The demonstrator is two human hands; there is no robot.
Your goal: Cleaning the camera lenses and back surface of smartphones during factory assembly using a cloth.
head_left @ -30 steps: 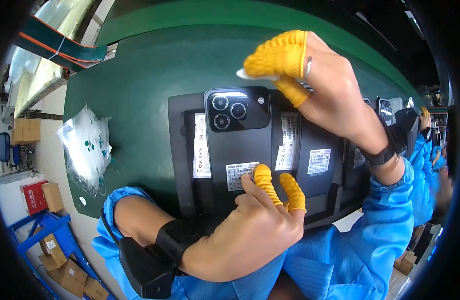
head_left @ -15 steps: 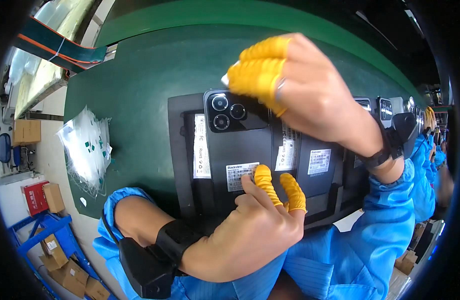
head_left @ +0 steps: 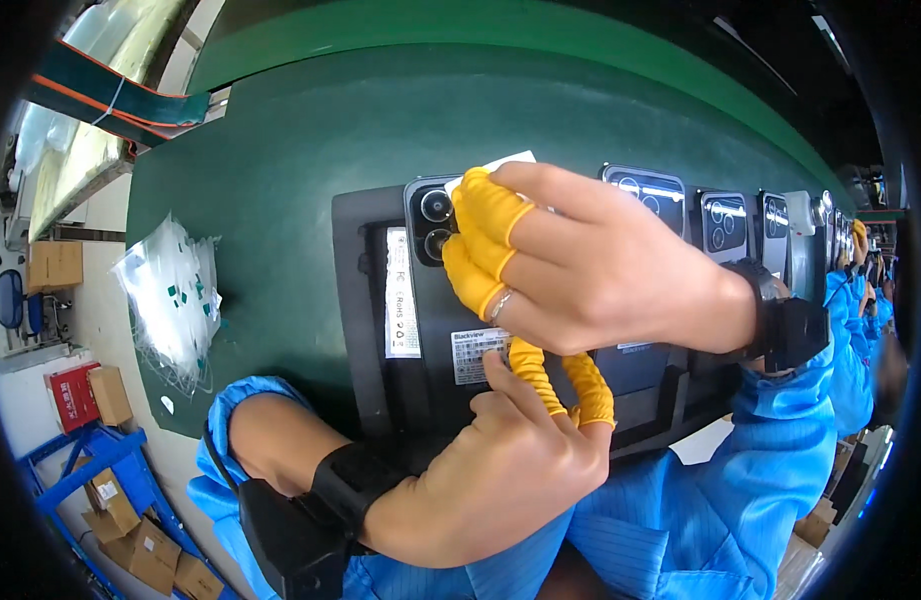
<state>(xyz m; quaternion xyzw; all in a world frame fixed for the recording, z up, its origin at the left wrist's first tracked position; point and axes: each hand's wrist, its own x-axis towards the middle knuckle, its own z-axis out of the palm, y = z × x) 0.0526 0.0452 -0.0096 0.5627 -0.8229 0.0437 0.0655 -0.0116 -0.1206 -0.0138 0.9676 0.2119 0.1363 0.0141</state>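
A dark phone (head_left: 443, 300) lies back up in a black foam tray (head_left: 353, 250), its camera block at the far end and a white printed label (head_left: 471, 352) lower on its back. My left hand (head_left: 501, 470) is closed on the phone's lower part, its thumb at the label and yellow finger covers on two fingers. Over the camera block, my right hand (head_left: 591, 250) is closed, with yellow covers on several fingers. It pinches a thin white piece (head_left: 513, 162), cloth or paper, that sticks out past the fingertips. The right hand hides part of the camera block.
More dark phones (head_left: 723, 220) lie to the right along the green bench (head_left: 271, 140). Clear plastic film pieces (head_left: 176, 285) are heaped at left. Cardboard boxes (head_left: 136, 550) and a blue rack (head_left: 66, 490) stand beyond. Co-workers' blue sleeves (head_left: 849, 340) show far right.
My right hand has come down and toward me onto the camera block, bringing the white piece along. The left hand stays on the phone.
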